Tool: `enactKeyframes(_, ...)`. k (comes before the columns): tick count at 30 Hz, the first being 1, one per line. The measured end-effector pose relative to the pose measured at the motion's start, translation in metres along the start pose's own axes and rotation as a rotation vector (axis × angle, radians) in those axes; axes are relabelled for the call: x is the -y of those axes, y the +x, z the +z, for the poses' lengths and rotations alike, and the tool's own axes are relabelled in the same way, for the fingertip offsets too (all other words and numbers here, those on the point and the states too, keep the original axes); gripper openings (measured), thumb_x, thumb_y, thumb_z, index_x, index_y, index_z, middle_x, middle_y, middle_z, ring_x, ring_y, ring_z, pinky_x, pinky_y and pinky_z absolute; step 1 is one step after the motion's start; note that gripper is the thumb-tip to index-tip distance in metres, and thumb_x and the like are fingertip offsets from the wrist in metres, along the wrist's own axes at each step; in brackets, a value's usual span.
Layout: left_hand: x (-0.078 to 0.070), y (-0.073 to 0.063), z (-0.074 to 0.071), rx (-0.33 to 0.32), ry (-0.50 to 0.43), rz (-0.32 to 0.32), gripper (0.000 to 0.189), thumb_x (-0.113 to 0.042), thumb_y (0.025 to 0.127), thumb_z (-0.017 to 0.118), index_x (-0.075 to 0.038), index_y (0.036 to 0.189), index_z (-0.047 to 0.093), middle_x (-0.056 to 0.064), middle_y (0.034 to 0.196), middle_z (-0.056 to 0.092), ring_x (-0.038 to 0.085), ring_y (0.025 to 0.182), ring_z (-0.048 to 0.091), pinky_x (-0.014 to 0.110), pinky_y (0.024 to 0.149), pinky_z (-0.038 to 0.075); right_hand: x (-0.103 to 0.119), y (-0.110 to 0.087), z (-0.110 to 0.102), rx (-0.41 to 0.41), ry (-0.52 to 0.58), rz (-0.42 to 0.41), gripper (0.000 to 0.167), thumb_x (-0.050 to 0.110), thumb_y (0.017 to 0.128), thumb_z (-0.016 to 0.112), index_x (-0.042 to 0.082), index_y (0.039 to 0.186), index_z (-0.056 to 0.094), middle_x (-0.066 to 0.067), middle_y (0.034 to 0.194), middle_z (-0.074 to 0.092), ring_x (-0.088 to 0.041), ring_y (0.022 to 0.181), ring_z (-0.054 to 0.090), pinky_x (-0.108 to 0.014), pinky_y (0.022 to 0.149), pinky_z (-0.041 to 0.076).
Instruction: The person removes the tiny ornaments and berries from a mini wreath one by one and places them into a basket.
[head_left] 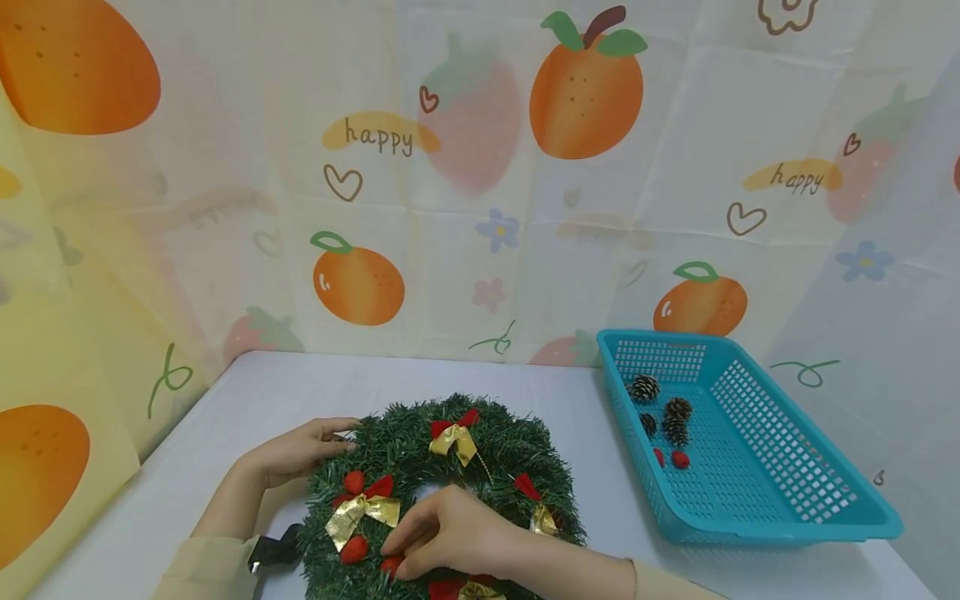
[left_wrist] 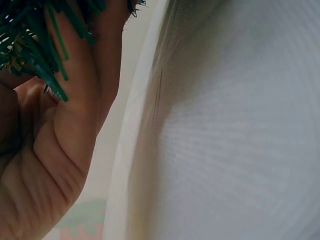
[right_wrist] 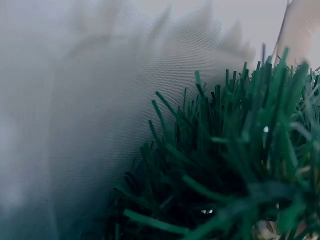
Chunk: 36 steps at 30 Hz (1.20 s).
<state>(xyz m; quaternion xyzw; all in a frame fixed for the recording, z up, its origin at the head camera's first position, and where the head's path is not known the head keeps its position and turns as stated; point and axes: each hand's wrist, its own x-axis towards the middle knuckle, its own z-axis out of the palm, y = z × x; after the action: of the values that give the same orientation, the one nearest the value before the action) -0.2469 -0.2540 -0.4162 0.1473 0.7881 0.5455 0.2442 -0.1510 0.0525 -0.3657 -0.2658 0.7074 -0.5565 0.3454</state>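
A green tinsel wreath (head_left: 517, 437) lies on the white table, decorated with red-and-gold bows (head_left: 362, 510) and red berry ornaments (head_left: 354, 548). My left hand (head_left: 296, 450) grips its outer left rim; in the left wrist view, green needles (left_wrist: 32, 57) cover part of the curled fingers. Over the wreath's front part, my right hand (head_left: 465, 533) pinches a small red berry (head_left: 390, 566) between thumb and fingers, low against the needles. The right forearm hides part of the wreath and a bow. Only wreath needles (right_wrist: 235, 150) and pale cloth show in the right wrist view.
A turquoise plastic basket (head_left: 795, 521) stands at the right, holding several pine cones (head_left: 677, 421) and red berries (head_left: 680, 459). Behind the table (head_left: 285, 379) hangs a fruit-print cloth (head_left: 450, 250). A black strap-like object (head_left: 276, 550) sits at the left wrist.
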Motion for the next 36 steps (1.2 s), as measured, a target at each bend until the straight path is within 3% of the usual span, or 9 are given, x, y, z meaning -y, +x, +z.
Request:
enactKeyframes(9,-0.0001,-0.0007,-0.0002,-0.002,0.004,0.006,0.070,-0.026,0.104,0.052,0.005,0.156,0.018,0.042,0.154,0.022,0.007,0.050,0.018,0.021,0.050,0.030,-0.0009,0.0066,0.0042,-0.031,-0.037,0.025,0.023,-0.003,0.084,0.072,0.001,0.106,0.076,-0.019,0.108,0.075,-0.007,0.088,0.071,-0.019,0.076,0.056)
enactKeyframes(20,0.0010,-0.0010,-0.0019,0.007,0.002,-0.002,0.071,-0.027,0.104,0.051,0.007,0.156,0.015,0.044,0.153,0.021,0.007,0.050,0.015,0.019,0.049,0.030,0.0006,0.0092,0.0052,-0.015,-0.053,0.033,0.021,-0.006,0.083,0.072,-0.001,0.103,0.076,-0.023,0.104,0.074,-0.001,0.077,0.066,-0.017,0.071,0.054)
enactKeyframes(36,0.0039,0.0004,-0.0034,-0.006,-0.004,-0.014,0.072,-0.027,0.103,0.053,0.005,0.156,0.017,0.043,0.153,0.023,0.006,0.049,0.017,0.018,0.049,0.030,0.0004,0.0072,0.0042,0.002,-0.052,-0.005,0.022,-0.006,0.083,0.072,-0.001,0.104,0.073,-0.023,0.106,0.073,-0.009,0.084,0.070,-0.017,0.073,0.055)
